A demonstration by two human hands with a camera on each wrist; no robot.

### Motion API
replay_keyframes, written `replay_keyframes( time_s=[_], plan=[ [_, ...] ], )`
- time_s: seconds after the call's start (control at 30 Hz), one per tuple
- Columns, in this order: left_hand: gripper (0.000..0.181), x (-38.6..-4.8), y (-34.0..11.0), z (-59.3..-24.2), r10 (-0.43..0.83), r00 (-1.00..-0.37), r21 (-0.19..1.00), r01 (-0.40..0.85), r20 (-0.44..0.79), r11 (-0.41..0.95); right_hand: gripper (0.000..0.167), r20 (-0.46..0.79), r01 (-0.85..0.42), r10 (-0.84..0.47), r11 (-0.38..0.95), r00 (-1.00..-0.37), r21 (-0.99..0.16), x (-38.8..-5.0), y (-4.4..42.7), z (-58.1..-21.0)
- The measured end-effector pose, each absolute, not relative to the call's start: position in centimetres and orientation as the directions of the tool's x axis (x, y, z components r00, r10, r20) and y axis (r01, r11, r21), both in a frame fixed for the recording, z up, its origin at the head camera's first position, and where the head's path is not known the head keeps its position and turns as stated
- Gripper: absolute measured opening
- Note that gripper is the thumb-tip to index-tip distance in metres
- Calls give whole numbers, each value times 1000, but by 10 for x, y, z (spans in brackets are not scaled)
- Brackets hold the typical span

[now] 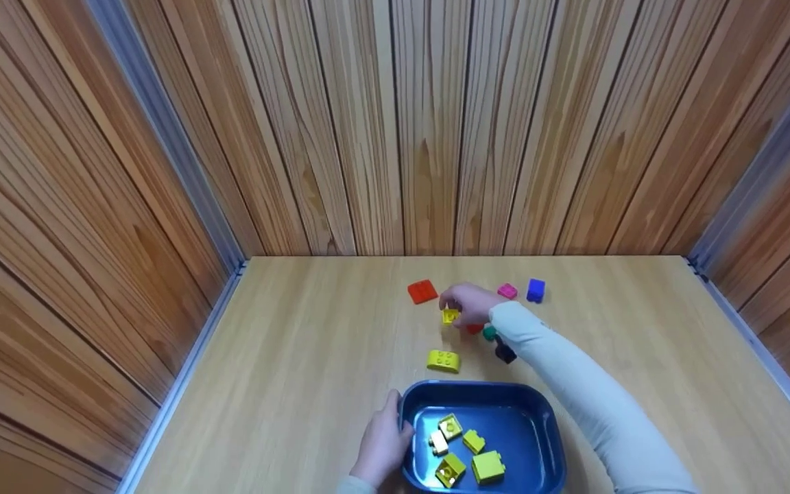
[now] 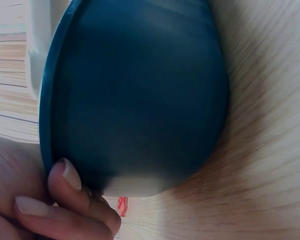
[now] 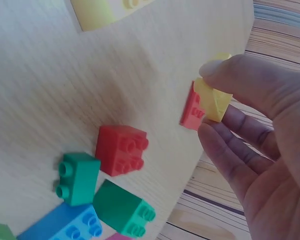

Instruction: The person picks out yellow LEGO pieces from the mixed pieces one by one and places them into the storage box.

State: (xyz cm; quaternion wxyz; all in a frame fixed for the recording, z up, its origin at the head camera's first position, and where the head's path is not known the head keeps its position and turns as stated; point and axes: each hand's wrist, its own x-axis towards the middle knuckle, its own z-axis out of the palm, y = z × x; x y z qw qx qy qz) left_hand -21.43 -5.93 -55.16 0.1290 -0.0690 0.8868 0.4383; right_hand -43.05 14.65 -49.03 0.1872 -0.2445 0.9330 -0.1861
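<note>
My right hand (image 1: 472, 302) pinches a yellow toy brick (image 3: 213, 102) between thumb and fingertips, held above the table in front of a flat red brick (image 1: 422, 291). With my left hand (image 1: 382, 440) I grip the left rim of a dark blue tray (image 1: 481, 385), its fingers curled at the edge in the left wrist view. Several yellow bricks (image 1: 488, 467) lie loose in the tray. Between the tray and my right hand lies a yellow brick with rounded ends (image 1: 444, 361). A red brick (image 3: 121, 150) sits under my right wrist, partly hidden in the head view.
Green bricks (image 3: 80, 179) and a blue brick (image 3: 65, 225) are bunched beside the red one. Farther back on the right are a pink brick (image 1: 507, 291) and a purple-blue brick (image 1: 535, 290). Wood-plank walls (image 1: 429, 123) enclose the table (image 1: 285, 357).
</note>
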Motion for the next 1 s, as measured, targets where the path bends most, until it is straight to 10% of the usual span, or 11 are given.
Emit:
replay_keyframes(
  time_s=[0.47,1.0],
  plan=[
    [64,-214,-62,-550,-5,-954,761,-244,-301,602,38,-196,-405,-550,772,-812,-490,-385,170,-464],
    [63,-211,-60,-548,8,-959,768,-223,-285,601,34,-151,-596,-744,623,-651,-506,-316,199,-460]
  ],
)
